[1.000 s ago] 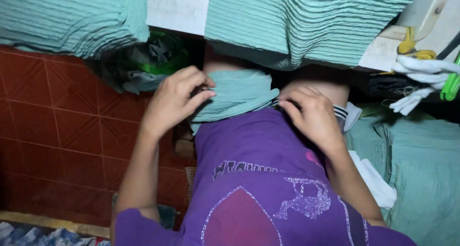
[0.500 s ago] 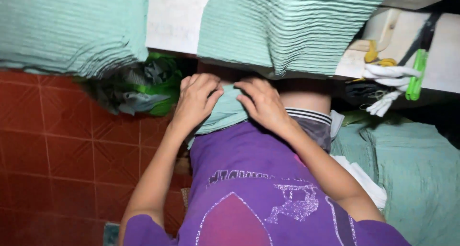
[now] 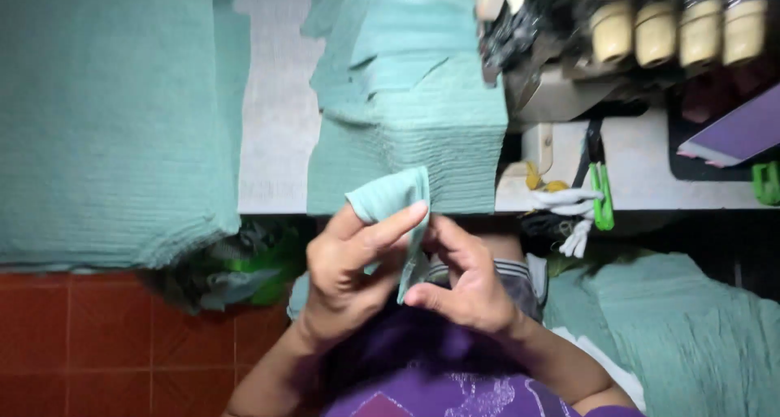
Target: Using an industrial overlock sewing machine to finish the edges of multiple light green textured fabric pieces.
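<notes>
Head view: both hands raised close together just below the desk [image 3: 276, 133] edge, palms facing each other. Left hand [image 3: 349, 275] has fingers curled, index extended up, grip pinched on a small teal cloth piece [image 3: 398, 202]. Right hand [image 3: 463, 283] has thumb and fingertips pressed on the lower edge of the same piece, grip also closed on it. Cloth piece is folded, crinkled in texture, held upright between the hands, in front of the teal fabric stack [image 3: 410, 133] on the desk. Larger teal stack [image 3: 114, 116] at far left. Sewing machine with cream thread cones [image 3: 650, 31] at upper right, green clippers [image 3: 603, 194] by the desk edge. More teal fabric [image 3: 674, 328] piled lower right, red tiled floor [image 3: 97, 336] lower left.
</notes>
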